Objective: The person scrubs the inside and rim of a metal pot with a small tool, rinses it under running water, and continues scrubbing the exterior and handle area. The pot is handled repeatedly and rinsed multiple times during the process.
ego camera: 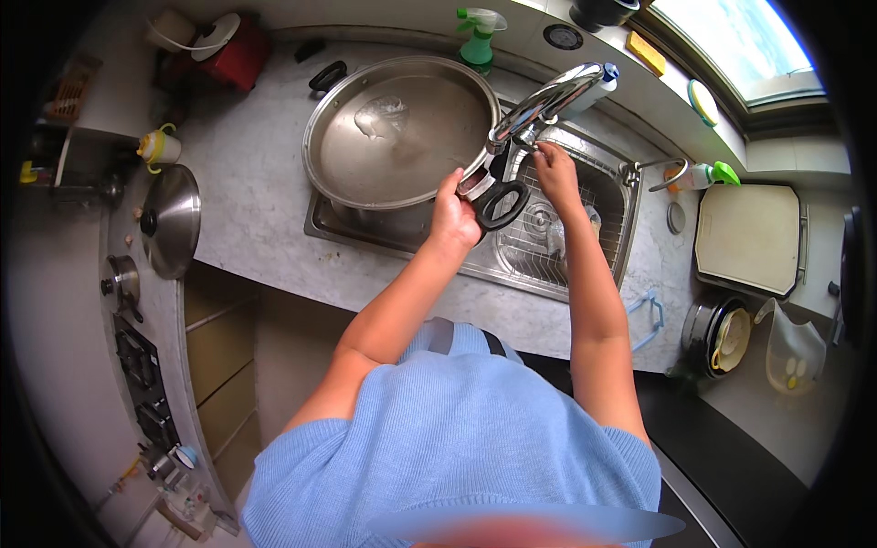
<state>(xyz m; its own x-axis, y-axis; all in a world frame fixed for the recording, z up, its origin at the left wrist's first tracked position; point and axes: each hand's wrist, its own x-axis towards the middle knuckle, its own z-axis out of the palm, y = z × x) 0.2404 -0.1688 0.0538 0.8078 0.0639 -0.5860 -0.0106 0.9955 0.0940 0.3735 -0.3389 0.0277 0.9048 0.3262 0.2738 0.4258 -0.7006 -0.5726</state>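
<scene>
A wide stainless-steel pan (411,154) with black loop handles rests tilted over the sink's drainboard. My left hand (458,218) holds it at the near right rim, thumb on top, beside the near black handle (505,205). A shiny patch, perhaps water, shows on the pan's bottom. The chrome tap (548,99) arches above, its spout end over the pan's right rim. At the tap's base, the fingertips of my right hand (556,175) close on what looks like its lever, mostly hidden. Below that hand lies the sink basin (620,205) with a wire rack (524,236).
Behind the pan stands a green spray bottle (477,48). A steel lid (175,222) and a yellow-topped cup (161,147) are at left. On the right are a cutting board (747,236), stacked pots (706,329) and another spray bottle (695,177). A plastic bag sits in the sink.
</scene>
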